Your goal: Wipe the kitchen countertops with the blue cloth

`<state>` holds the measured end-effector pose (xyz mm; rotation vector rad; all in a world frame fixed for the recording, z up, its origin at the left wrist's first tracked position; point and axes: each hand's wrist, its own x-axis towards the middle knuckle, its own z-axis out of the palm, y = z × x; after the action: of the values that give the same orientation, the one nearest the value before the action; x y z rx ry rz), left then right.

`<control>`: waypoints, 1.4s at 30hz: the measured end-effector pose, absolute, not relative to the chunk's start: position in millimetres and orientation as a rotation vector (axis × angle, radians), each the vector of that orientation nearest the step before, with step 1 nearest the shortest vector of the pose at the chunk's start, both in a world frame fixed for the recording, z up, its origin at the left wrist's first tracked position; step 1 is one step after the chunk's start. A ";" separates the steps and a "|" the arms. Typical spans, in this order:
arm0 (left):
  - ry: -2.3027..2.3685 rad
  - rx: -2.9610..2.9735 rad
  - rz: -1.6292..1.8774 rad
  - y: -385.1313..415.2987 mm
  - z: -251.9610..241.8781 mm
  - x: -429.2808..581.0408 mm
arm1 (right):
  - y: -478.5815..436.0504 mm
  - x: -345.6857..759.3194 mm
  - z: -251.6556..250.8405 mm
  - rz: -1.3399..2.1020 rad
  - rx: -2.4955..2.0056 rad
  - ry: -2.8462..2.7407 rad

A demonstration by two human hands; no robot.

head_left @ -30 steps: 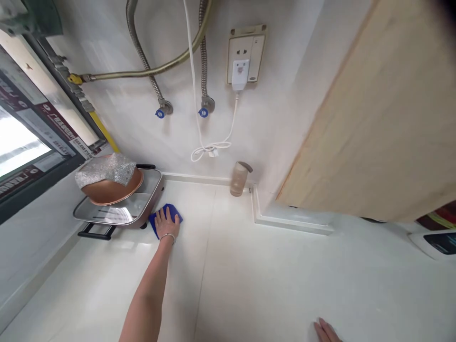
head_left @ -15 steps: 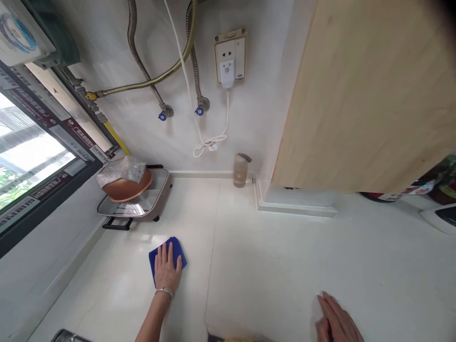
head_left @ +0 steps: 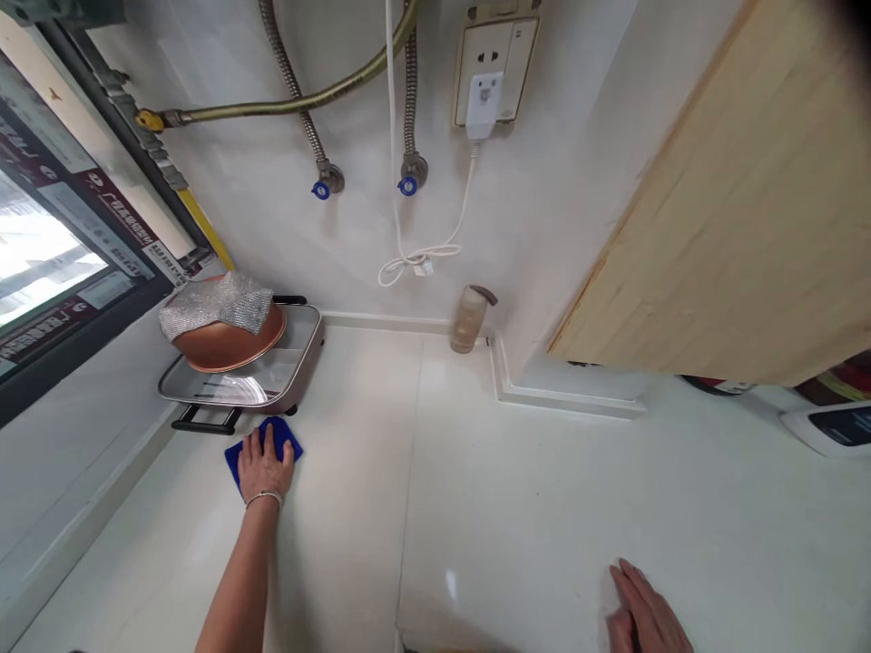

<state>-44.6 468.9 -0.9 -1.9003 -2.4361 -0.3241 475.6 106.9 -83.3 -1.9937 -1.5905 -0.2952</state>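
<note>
My left hand (head_left: 262,466) lies flat, fingers spread, pressing a blue cloth (head_left: 288,443) onto the white countertop (head_left: 517,508), just in front of the rectangular metal pan (head_left: 272,376). A copper-coloured bowl (head_left: 228,340) with a silvery mesh cloth (head_left: 214,301) draped over it sits in that pan. My right hand (head_left: 643,617) rests flat on the counter at the lower right, fingers stretched out, holding nothing.
A small soap dispenser (head_left: 468,319) stands against the back wall. Above it are a wall socket with a plug (head_left: 486,86), a coiled white cord, and flexible hoses with blue valves (head_left: 406,184). A wooden cabinet (head_left: 741,209) hangs at right; a window (head_left: 47,263) is at left.
My left hand slid the blue cloth back toward me, then left and forward to the pan's near corner. My right hand has stayed resting at the lower right.
</note>
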 end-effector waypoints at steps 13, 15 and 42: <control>-2.622 -1.708 -0.143 517.9 15.3 -140.9 | 106.3 468.5 -73.1 -0.237 -2.106 -1.574; -2.652 -1.637 -0.211 504.3 16.1 -151.2 | 107.0 469.1 -73.3 -0.247 -2.103 -1.571; -2.830 -1.286 -0.168 317.5 11.8 -107.3 | 111.3 459.3 -50.9 -0.232 -2.035 -1.471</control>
<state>-107.3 317.5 11.8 -1.2864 -2.8305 -0.1676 459.3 111.3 -50.9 -2.0354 -1.4714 -0.2323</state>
